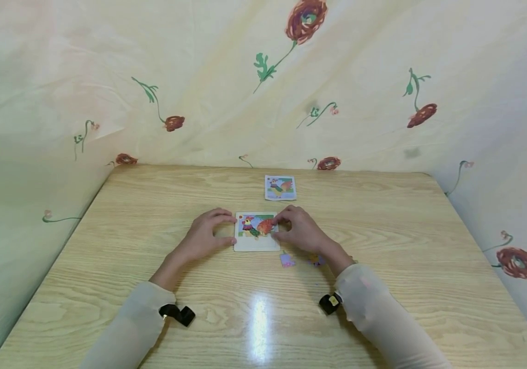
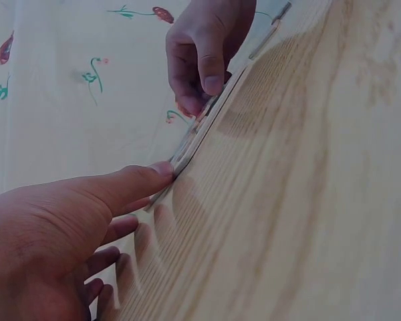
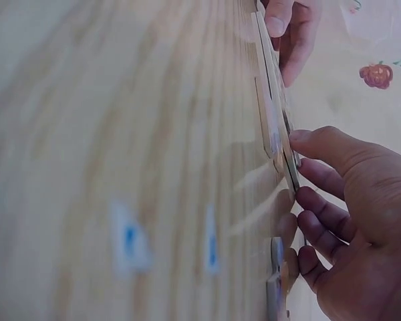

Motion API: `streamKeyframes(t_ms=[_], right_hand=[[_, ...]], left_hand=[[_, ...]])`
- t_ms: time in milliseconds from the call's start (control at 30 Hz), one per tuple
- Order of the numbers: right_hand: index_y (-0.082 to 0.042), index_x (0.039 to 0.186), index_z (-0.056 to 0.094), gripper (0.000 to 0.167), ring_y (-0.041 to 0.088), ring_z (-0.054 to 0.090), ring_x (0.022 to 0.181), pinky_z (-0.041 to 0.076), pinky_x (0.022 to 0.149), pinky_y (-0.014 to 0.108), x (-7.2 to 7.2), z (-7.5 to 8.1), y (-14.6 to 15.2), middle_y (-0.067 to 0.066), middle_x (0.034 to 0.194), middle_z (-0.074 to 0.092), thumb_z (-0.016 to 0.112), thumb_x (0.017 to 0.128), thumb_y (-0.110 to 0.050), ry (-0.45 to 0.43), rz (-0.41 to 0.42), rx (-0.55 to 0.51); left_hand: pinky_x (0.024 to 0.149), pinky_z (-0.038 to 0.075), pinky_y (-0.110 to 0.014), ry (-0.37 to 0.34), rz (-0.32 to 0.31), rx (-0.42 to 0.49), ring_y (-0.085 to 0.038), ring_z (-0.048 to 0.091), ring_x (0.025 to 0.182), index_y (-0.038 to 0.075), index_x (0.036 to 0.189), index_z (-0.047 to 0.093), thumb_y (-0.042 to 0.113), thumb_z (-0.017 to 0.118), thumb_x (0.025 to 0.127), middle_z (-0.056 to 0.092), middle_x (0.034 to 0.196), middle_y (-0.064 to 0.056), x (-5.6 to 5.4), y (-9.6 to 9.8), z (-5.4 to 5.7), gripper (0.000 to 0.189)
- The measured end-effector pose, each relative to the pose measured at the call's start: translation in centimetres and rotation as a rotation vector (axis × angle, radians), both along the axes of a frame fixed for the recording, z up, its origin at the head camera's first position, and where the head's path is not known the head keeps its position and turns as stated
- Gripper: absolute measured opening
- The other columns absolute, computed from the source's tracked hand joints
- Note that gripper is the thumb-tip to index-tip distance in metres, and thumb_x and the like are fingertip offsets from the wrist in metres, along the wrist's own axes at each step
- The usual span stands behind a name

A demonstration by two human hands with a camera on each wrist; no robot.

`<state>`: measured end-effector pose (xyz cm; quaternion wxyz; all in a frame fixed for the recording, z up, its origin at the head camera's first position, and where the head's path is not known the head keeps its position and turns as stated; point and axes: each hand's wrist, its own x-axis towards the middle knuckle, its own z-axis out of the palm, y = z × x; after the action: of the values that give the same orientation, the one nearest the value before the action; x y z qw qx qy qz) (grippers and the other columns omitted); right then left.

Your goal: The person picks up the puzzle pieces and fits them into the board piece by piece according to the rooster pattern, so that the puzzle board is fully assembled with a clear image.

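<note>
A jigsaw puzzle board point(image 1: 257, 246) with a pale frame and a rooster picture lies on the wooden table. Along its lower part is a blank white strip. My left hand point(image 1: 205, 236) touches the board's left edge with thumb and forefinger spread apart. From the right, my right hand point(image 1: 302, 230) rests its thumb and forefinger on the board's right edge, by the rooster's red tail. In the right wrist view the right thumb point(image 3: 321, 144) lies against the edge, the other fingers bent loosely beside it. No loose piece shows between the fingers.
A lilac puzzle piece point(image 1: 287, 260) lies just below the board's right corner. Another piece point(image 1: 316, 260), yellow and purple, is partly under the right wrist. Behind the board lies a rooster picture card point(image 1: 280, 188). A flowered cloth point(image 1: 217, 87) hangs beyond the table point(image 1: 176, 184).
</note>
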<state>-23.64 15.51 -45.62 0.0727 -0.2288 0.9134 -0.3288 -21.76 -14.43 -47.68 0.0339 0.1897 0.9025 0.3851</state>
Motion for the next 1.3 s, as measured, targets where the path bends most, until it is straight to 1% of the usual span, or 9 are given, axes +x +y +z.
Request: streamKeyframes(t_ms=[300,467,700,933,1067,1200,1300], right_hand=[[-0.011,0.112,0.076,0.027,0.026,0.057,0.108,0.049,0.094,0.043,0.3,0.2,-0.2,0.008,0.118,0.064,0.082,0.089,-0.024,-0.019,-0.019,-0.002],[-0.012,0.113,0.076,0.028,0.025,0.056,0.108,0.048,0.095,0.043,0.5,0.2,-0.3,0.007,0.119,0.063,0.082,0.089,-0.025,-0.024,-0.024,0.002],[-0.011,0.111,0.077,0.025,0.023,0.058,0.102,0.05,0.089,0.039,0.3,-0.3,-0.3,0.007,0.114,0.065,0.081,0.09,-0.023,-0.003,-0.009,-0.036],[-0.013,0.11,0.08,0.021,0.022,0.056,0.099,0.049,0.087,0.037,0.3,-0.6,-0.4,0.007,0.113,0.065,0.08,0.091,-0.021,0.003,-0.014,-0.043],[-0.012,0.109,0.08,0.021,0.022,0.055,0.097,0.047,0.084,0.035,0.4,-0.4,-0.6,0.008,0.112,0.065,0.081,0.09,-0.02,0.011,-0.008,-0.038],[-0.012,0.108,0.08,0.02,0.022,0.054,0.095,0.046,0.082,0.033,0.5,-0.2,-0.9,0.008,0.109,0.065,0.082,0.089,-0.019,0.037,0.002,-0.026],[-0.013,0.107,0.081,0.019,0.022,0.053,0.091,0.044,0.078,0.032,0.6,-0.2,-1.2,0.008,0.107,0.066,0.082,0.089,-0.018,0.06,0.009,-0.039]], left_hand=[[0.122,0.032,-0.061,0.007,-0.002,0.0,-0.032,0.044,0.147,0.019,0.131,0.071,0.031,0.084,0.086,0.058,0.147,-0.003,0.1,0.0,-0.1,0.048],[0.122,0.032,-0.061,0.01,-0.003,0.001,-0.032,0.045,0.146,0.019,0.131,0.071,0.031,0.084,0.086,0.058,0.147,-0.003,0.2,0.0,-0.2,0.048],[0.122,0.034,-0.06,0.022,-0.007,-0.002,-0.032,0.046,0.145,0.018,0.13,0.071,0.031,0.085,0.086,0.058,0.146,-0.003,0.2,-0.1,-0.4,0.048],[0.123,0.031,-0.059,0.011,-0.004,-0.003,-0.031,0.044,0.147,0.018,0.131,0.071,0.032,0.084,0.087,0.058,0.147,-0.002,0.2,-0.2,-0.6,0.048],[0.123,0.03,-0.061,0.017,-0.009,0.0,-0.032,0.044,0.147,0.018,0.131,0.071,0.032,0.083,0.087,0.058,0.148,-0.002,0.2,-0.3,-0.6,0.048],[0.122,0.031,-0.062,0.024,-0.011,0.003,-0.033,0.044,0.147,0.018,0.131,0.071,0.031,0.084,0.087,0.058,0.147,-0.003,0.3,-0.3,-0.6,0.048],[0.122,0.032,-0.061,0.025,-0.011,0.008,-0.033,0.045,0.146,0.018,0.13,0.071,0.03,0.084,0.086,0.058,0.147,-0.004,0.4,-0.4,-0.6,0.047]])
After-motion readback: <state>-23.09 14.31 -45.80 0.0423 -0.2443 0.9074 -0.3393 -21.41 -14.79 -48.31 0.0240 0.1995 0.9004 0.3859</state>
